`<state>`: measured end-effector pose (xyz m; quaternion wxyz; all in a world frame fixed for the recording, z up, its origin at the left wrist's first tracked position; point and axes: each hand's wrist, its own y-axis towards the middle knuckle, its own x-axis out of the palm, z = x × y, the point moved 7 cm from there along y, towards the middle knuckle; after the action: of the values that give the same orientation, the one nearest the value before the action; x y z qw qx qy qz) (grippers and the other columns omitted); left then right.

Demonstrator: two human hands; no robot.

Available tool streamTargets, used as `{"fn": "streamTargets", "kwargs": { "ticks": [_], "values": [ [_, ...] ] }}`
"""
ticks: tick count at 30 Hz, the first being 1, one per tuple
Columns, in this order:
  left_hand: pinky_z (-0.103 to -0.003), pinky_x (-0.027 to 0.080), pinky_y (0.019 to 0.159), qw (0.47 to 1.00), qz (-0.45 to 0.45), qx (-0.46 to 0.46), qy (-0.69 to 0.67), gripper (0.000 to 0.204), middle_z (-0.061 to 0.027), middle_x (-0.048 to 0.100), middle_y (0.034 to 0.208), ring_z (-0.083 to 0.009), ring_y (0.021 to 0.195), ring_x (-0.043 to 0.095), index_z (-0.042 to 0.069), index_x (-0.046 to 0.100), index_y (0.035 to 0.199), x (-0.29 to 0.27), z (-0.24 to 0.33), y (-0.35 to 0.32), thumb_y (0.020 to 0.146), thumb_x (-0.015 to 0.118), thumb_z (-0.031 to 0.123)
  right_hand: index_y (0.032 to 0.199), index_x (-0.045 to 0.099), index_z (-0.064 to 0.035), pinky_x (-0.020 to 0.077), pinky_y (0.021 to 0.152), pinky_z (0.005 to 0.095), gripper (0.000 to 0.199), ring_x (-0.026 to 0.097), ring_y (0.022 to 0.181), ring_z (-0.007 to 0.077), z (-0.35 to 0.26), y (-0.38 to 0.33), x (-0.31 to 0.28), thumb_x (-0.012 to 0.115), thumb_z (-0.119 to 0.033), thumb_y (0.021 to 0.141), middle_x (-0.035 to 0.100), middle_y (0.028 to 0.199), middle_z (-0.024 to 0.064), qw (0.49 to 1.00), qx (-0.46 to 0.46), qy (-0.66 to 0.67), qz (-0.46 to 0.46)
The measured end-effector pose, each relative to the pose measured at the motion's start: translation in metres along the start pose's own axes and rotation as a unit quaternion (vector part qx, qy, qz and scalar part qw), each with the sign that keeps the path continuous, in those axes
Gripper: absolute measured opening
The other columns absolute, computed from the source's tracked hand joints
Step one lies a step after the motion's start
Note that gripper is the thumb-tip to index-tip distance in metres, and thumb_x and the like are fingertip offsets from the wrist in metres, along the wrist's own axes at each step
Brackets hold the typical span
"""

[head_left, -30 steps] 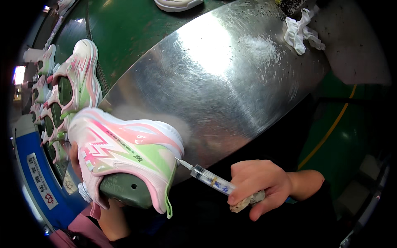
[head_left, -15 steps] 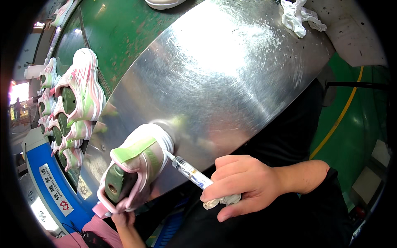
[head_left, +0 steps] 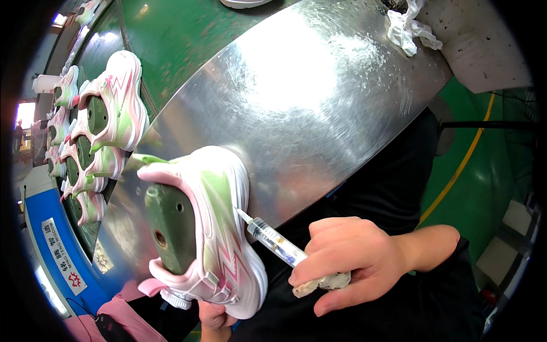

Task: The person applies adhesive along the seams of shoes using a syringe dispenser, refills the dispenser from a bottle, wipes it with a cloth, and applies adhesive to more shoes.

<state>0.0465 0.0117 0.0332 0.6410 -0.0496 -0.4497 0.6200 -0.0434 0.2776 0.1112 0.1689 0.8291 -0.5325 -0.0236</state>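
Note:
A pink, white and light-green sneaker with a dark green shoe last inside stands tilted over the near left part of the metal table. My left hand grips it from below near the toe, its fingers mostly hidden behind the shoe. In my right hand is a clear syringe, its thin tip at the edge where the upper meets the white sole. A crumpled whitish wad, partly hidden, sits under the same hand's fingers. My right fingers are closed around the syringe barrel.
A shiny metal table spans the middle, with a crumpled white cloth at its far right. Several similar sneakers stand on the green surface at left, above a blue machine panel. Pink fabric shows lower left.
The sneaker has been turned so its side and toe face me more, and my left hand has shifted right with it. My right hand and the syringe have moved slightly right.

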Motion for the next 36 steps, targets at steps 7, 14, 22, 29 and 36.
{"fn": "streamTargets", "kwargs": {
  "ticks": [7, 14, 22, 29, 36],
  "values": [
    [-0.047, 0.045, 0.098, 0.984, -0.108, -0.121, -0.078, 0.086, -0.0172, 0.050, 0.132, -0.0346, 0.116, 0.055, 0.005, 0.029, 0.144, 0.019, -0.037, 0.008, 0.067, 0.067, 0.015, 0.107, 0.066, -0.0015, 0.0385, 0.057, 0.0293, 0.038, 0.058, 0.064, 0.0164, -0.025, 0.001, 0.010, 0.078, -0.023, 0.078, 0.070, 0.087, 0.0033, 0.996, 0.052, -0.010, -0.067],
    [-0.049, 0.049, 0.091, 0.979, -0.150, -0.130, -0.048, 0.090, -0.0196, 0.056, 0.119, -0.0387, 0.109, 0.058, 0.007, 0.031, 0.143, 0.088, -0.031, 0.039, 0.061, 0.068, 0.017, 0.099, 0.066, -0.0036, 0.0379, 0.056, 0.0327, 0.033, 0.056, 0.062, 0.0213, -0.068, -0.011, 0.007, 0.077, -0.025, 0.077, 0.068, 0.082, 0.0020, 0.988, 0.103, -0.071, -0.091],
    [-0.059, 0.047, 0.093, 0.947, -0.221, -0.142, -0.188, 0.079, -0.0144, 0.056, 0.118, -0.0360, 0.110, 0.057, 0.010, 0.040, 0.134, 0.137, -0.040, 0.065, 0.066, 0.080, 0.004, 0.097, 0.066, -0.0035, 0.0348, 0.050, 0.0303, 0.029, 0.049, 0.055, 0.0173, -0.113, -0.034, 0.000, 0.074, -0.025, 0.080, 0.061, 0.075, 0.0027, 0.983, 0.119, -0.114, -0.087],
    [-0.034, 0.054, 0.080, 0.943, -0.268, -0.143, -0.138, 0.073, -0.0148, 0.058, 0.112, -0.0308, 0.105, 0.059, 0.012, 0.045, 0.128, 0.163, -0.038, 0.082, 0.065, 0.079, 0.002, 0.098, 0.065, 0.0010, 0.0315, 0.050, 0.0315, 0.038, 0.055, 0.058, 0.0169, -0.136, -0.039, -0.008, 0.072, -0.033, 0.083, 0.068, 0.080, 0.0034, 0.978, 0.065, -0.184, -0.075],
    [-0.041, 0.053, 0.093, 0.920, -0.302, -0.132, -0.212, 0.080, -0.0148, 0.053, 0.129, -0.0297, 0.116, 0.057, 0.011, 0.036, 0.140, 0.182, -0.035, 0.090, 0.071, 0.070, -0.008, 0.097, 0.065, 0.0013, 0.0300, 0.048, 0.0314, 0.038, 0.053, 0.055, 0.0166, -0.138, -0.045, -0.008, 0.073, -0.032, 0.082, 0.067, 0.078, 0.0032, 0.965, 0.018, -0.255, -0.062]
  ]
}}
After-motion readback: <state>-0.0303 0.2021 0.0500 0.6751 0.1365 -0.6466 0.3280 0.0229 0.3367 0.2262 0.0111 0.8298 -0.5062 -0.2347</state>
